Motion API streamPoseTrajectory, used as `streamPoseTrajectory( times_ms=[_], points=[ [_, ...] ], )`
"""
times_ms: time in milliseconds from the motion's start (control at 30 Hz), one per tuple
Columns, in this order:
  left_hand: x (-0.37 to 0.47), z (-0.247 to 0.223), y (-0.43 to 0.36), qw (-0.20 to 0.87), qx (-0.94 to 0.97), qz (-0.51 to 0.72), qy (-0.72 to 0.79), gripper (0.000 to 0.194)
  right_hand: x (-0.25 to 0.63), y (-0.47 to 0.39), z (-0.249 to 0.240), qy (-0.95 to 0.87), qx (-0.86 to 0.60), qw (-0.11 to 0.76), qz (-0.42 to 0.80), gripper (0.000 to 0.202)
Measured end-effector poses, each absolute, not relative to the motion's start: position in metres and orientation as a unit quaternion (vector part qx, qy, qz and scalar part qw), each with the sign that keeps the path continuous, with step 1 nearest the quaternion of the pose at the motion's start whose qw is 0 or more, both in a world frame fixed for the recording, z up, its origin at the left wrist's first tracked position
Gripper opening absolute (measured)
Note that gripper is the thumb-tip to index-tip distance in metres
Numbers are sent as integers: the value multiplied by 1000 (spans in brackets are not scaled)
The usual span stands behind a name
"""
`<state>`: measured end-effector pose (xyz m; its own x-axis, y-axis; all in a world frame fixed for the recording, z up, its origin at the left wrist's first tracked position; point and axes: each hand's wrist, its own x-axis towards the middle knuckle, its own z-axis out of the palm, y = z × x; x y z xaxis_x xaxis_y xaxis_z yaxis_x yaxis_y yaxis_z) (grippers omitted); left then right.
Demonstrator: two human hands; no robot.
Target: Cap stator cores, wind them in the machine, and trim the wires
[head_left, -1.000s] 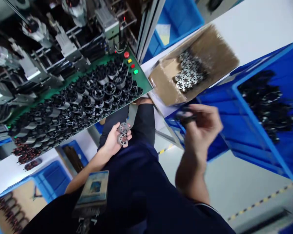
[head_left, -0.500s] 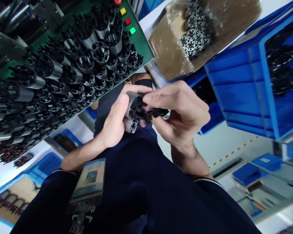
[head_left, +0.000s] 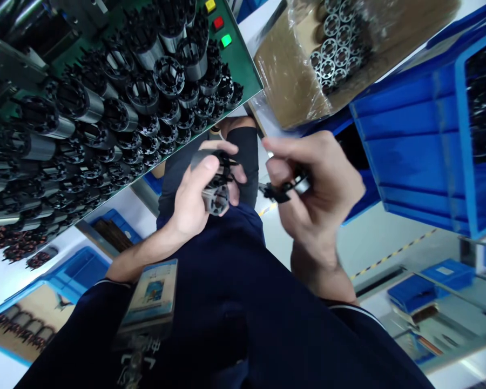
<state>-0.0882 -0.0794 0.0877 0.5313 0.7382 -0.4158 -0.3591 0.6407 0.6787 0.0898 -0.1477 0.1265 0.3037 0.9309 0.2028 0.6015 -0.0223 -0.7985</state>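
My left hand (head_left: 188, 197) is closed around two short metal stator cores. The upper core (head_left: 223, 167) has black plastic prongs at its end, and the lower bare core (head_left: 216, 201) shows its slotted opening. Apart from it, to the right, my right hand (head_left: 324, 178) is curled around black plastic insulators (head_left: 278, 193), blurred by motion and partly hidden by the fingers. Left of my hands, rows of stator cores with black plastic insulators (head_left: 169, 76) stand on a green machine top (head_left: 249, 81).
Lit buttons (head_left: 225, 40) sit at the machine's corner. Beyond it lies a plastic-lined carton (head_left: 285, 86) with bare metal cores (head_left: 335, 54). A blue crate (head_left: 413, 146) of black parts stands at right. More blue bins (head_left: 79, 270) and a carton of wound parts are lower left.
My right hand has pulled away from the stator cores to the right, carrying black plastic insulators. My left hand keeps both cores and has shifted slightly left. The view has moved a little.
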Motion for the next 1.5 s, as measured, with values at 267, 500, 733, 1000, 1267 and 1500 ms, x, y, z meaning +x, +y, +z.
streamPoseTrajectory(
  times_ms=[267, 500, 733, 1000, 1267, 1500],
  points=[
    [-77, 88, -74, 819, 201, 342, 415, 37, 128, -170, 132, -559, -611, 399, 393, 57],
    [-54, 103, -82, 738, 297, 390, 464, 59, 82, -171, 112, -585, -595, 480, 270, 56],
    [-47, 111, -85, 752, 252, 418, 444, 43, 73, -174, 101, -579, -592, 517, 216, 58],
    [-44, 93, -92, 717, 307, 454, 430, 52, 71, -176, 105, -566, -606, 520, 206, 38],
    [-50, 116, -85, 760, 305, 399, 412, 50, 77, -181, 100, -583, -592, 517, 208, 43],
    [-48, 112, -82, 760, 324, 388, 409, 53, 82, -184, 96, -551, -605, 532, 219, 39]
  ],
)
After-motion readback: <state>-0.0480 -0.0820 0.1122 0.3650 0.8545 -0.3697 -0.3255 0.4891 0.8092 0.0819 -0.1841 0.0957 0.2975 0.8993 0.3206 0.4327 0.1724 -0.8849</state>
